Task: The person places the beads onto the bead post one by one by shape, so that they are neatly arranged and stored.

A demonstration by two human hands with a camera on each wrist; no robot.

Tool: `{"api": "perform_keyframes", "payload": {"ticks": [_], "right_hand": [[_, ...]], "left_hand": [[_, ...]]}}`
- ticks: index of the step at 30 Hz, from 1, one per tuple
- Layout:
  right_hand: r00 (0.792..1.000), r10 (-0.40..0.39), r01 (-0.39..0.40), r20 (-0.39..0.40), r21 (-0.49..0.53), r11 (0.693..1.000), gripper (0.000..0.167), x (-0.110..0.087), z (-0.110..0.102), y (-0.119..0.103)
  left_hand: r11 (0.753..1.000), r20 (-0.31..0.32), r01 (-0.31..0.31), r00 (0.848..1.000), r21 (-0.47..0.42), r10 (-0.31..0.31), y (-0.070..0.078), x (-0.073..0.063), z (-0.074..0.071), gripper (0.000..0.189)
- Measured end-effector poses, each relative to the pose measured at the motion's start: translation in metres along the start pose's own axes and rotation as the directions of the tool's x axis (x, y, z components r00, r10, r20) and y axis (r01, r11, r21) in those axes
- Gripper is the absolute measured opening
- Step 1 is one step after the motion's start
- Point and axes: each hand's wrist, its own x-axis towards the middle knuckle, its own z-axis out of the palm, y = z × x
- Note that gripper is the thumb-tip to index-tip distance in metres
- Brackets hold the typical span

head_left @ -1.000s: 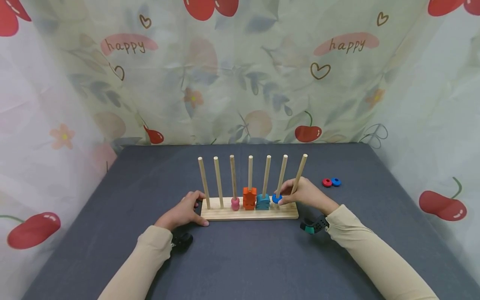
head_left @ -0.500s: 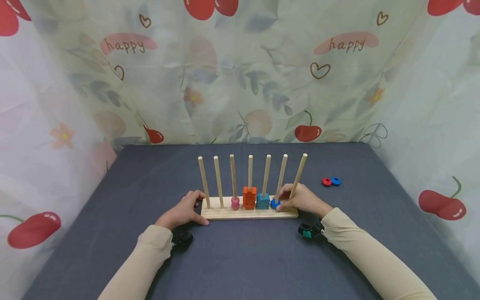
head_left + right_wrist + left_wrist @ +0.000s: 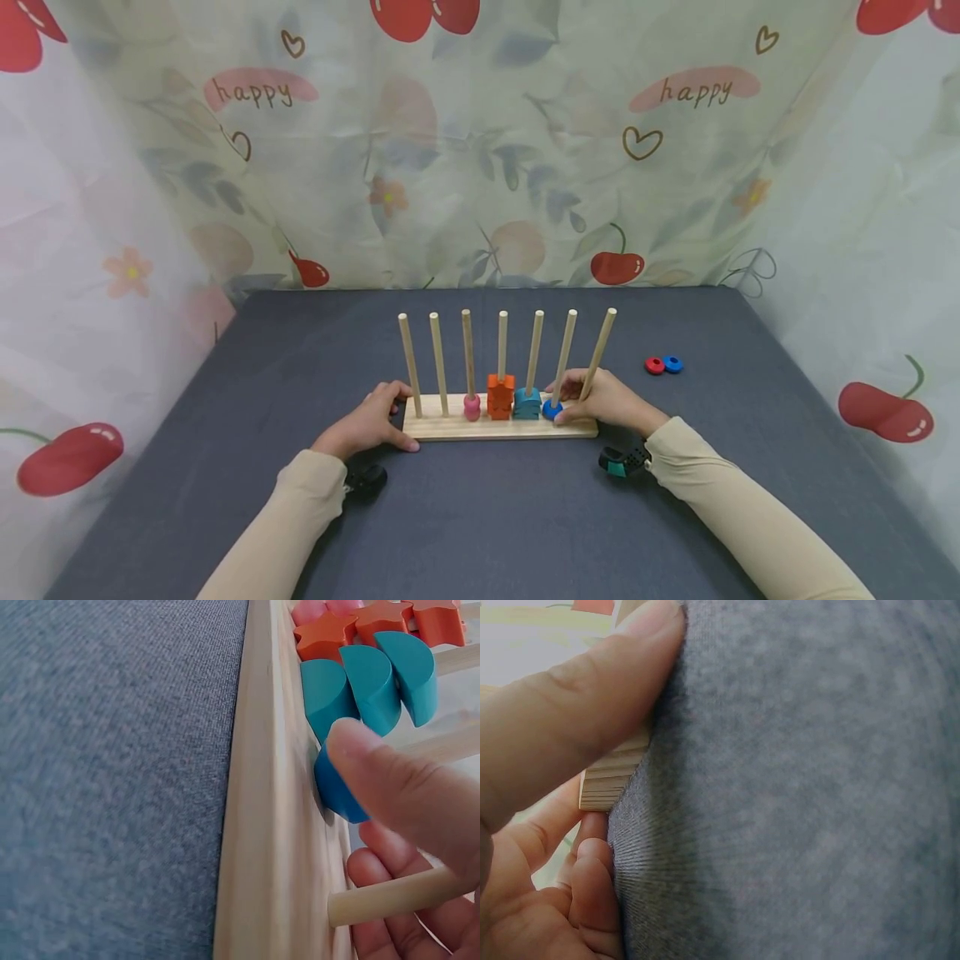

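Note:
A wooden peg board (image 3: 457,430) with several upright pegs stands on the dark cloth. My left hand (image 3: 366,423) grips its left end, thumb at the front edge and fingers behind. My right hand (image 3: 603,400) pinches a blue bead (image 3: 552,410) low on the second peg from the right, down at the base; the thumb (image 3: 375,761) lies over it in the right wrist view. Beside it, teal half-round beads (image 3: 371,686) fill the bottom of one peg. Orange star beads (image 3: 500,397) stack on the middle peg, and pink round beads (image 3: 471,407) on the one left of it.
A red bead (image 3: 654,366) and another blue bead (image 3: 673,365) lie side by side on the cloth, beyond my right hand. The rightmost peg (image 3: 598,354) rises close by the right hand. A patterned curtain (image 3: 480,167) hangs behind the table.
My right hand has brought the blue bead down its peg to the base, and over the last half second it has stayed there. The left hand has kept its place.

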Motion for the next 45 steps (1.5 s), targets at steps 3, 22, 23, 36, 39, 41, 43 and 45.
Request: {"api": "perform_keyframes", "payload": {"ticks": [3,22,23,36,39,41,43,45], "right_hand": [[1.000,-0.012,0.012,0.002,0.000,1.000,0.039,-0.002,-0.001,0.000],[0.958,0.118,-0.125,-0.262,-0.010,0.992,0.068,-0.049,-0.083,0.009],[0.954,0.133,-0.142,-0.270,-0.013,0.990,0.069,-0.051,-0.087,0.012],[0.918,0.318,-0.350,-0.238,-0.107,0.931,0.078,-0.069,-0.113,0.060],[0.921,0.323,-0.355,-0.216,-0.127,0.926,0.075,-0.070,-0.113,0.068],[0.924,0.322,-0.352,-0.208,-0.130,0.927,0.073,-0.071,-0.113,0.072],[0.924,0.321,-0.352,-0.209,-0.136,0.926,0.070,-0.071,-0.114,0.075],[0.923,0.318,-0.354,-0.217,-0.154,0.922,0.067,-0.070,-0.114,0.077]], "left_hand": [[1.000,0.004,-0.003,1.000,0.000,0.003,0.000,-0.001,0.000,0.074],[1.000,0.003,0.006,1.000,-0.004,-0.006,0.001,-0.001,-0.002,0.075],[1.000,0.003,0.006,1.000,-0.004,-0.006,0.001,-0.001,-0.002,0.075],[1.000,0.010,0.009,1.000,-0.014,-0.009,0.001,0.000,-0.001,0.075],[1.000,0.013,0.001,1.000,-0.006,-0.001,0.000,0.000,-0.001,0.075],[1.000,0.012,0.003,1.000,-0.008,-0.003,-0.001,0.000,-0.001,0.075],[1.000,0.012,0.001,1.000,-0.003,-0.001,-0.001,0.000,-0.001,0.075],[1.000,0.010,0.004,1.000,-0.007,-0.004,-0.001,0.000,-0.001,0.075]]}}
